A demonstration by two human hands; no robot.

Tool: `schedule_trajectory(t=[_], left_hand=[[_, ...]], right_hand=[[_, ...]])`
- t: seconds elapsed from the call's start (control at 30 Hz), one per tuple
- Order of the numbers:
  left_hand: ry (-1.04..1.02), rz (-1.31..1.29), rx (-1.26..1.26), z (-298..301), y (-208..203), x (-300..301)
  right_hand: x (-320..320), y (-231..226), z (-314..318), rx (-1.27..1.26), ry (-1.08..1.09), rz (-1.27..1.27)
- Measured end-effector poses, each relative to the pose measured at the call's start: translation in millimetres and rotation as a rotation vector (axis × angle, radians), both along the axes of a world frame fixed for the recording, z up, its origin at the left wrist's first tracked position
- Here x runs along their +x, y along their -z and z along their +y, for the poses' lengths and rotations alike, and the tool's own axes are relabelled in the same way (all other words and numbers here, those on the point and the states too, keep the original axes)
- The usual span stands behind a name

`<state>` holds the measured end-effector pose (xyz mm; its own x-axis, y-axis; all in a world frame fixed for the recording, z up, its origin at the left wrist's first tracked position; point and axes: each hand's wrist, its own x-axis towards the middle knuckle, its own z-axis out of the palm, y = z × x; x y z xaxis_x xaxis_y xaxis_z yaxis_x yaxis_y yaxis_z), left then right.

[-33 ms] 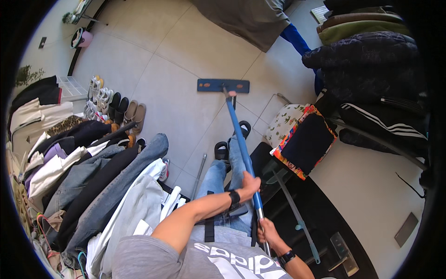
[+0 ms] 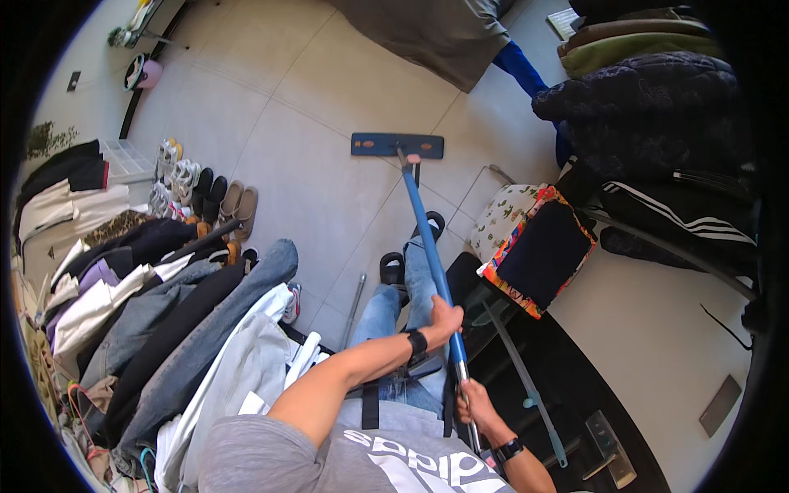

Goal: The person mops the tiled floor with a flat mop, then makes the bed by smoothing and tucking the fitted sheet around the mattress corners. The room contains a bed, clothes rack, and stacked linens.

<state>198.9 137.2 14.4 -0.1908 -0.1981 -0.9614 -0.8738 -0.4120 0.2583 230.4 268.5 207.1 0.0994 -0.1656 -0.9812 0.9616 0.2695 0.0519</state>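
A flat mop with a blue pole (image 2: pixel 431 255) runs from near my waist out over the tiled floor. Its wide, dark blue mop head (image 2: pixel 398 145) lies flat on the tiles ahead of my feet. My left hand (image 2: pixel 445 317) is wrapped round the blue part of the pole, a black band on its wrist. Lower down, my right hand (image 2: pixel 477 403) grips the silver end of the same pole, close to my body. Both my feet, in dark slides (image 2: pixel 393 267), stand on the floor just behind the mop head.
At left hangs a dense row of clothes (image 2: pixel 164 337), with several pairs of shoes (image 2: pixel 215 197) beyond it. Dark garments (image 2: pixel 649 115) hang at right. Close on the right are a patterned stool (image 2: pixel 503 218), a black door (image 2: pixel 526 370) and its handle (image 2: pixel 606 448). A grey cloth (image 2: pixel 427 41) hangs ahead.
The mop head has slid slightly forward and to the right. Both my hands have shifted a little forward with the pole, keeping their grip.
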Motion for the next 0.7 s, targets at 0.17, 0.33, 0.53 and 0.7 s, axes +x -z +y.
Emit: schedule_trajectory(t=[0.17,0.33,0.53,0.7], left_hand=[[-0.062,0.125,-0.057,-32,45,-118],[-0.045,0.081,-0.110,-64,28,-149],[-0.296,-0.041,-0.119,-97,18,-119],[-0.558,0.043,-0.048,-214,63,-113]], right_hand=[[-104,56,-26,-0.075,-0.057,0.046],[-147,44,-56,-0.138,-0.031,-0.085],[-170,29,-83,-0.181,-0.245,-0.187],[-194,84,-173,-0.324,-0.480,-0.006]])
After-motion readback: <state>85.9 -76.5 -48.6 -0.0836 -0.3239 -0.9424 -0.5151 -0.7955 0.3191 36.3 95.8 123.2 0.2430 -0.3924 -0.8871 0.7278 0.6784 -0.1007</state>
